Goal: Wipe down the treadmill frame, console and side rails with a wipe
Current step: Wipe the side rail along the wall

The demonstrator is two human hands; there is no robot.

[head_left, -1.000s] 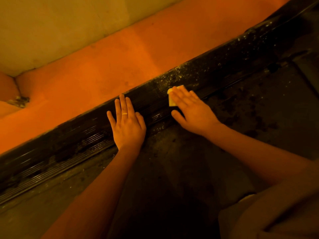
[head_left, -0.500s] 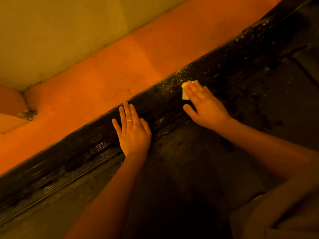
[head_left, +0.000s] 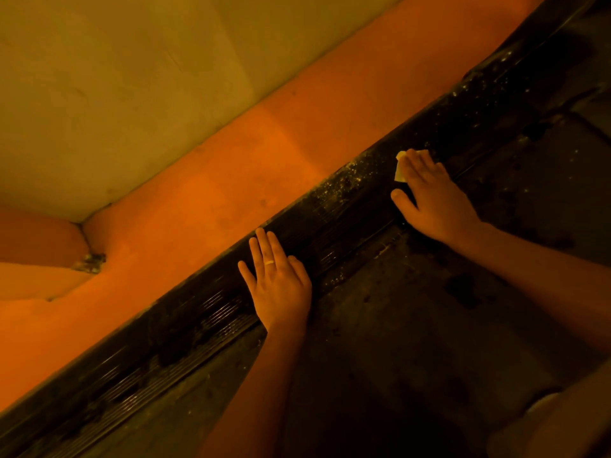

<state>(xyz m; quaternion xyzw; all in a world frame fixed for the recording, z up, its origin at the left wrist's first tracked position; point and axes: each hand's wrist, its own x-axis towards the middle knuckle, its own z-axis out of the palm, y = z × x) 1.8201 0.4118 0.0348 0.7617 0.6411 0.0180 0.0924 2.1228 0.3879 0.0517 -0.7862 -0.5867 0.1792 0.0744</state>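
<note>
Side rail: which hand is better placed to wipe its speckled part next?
The right hand: it presses the wipe flat on the side rail, beside the specks. The left hand rests bare.

I have one view, worn on the person's head, looking steeply down from close above the side rail (head_left: 347, 206), which crosses diagonally from lower left to upper right.

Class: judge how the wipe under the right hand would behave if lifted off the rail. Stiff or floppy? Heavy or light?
Probably floppy: the wipe lies flat under the right hand, fingers straight. Likely light: it looks thin, only a small corner showing. It may drag on the gritty rail.
</note>
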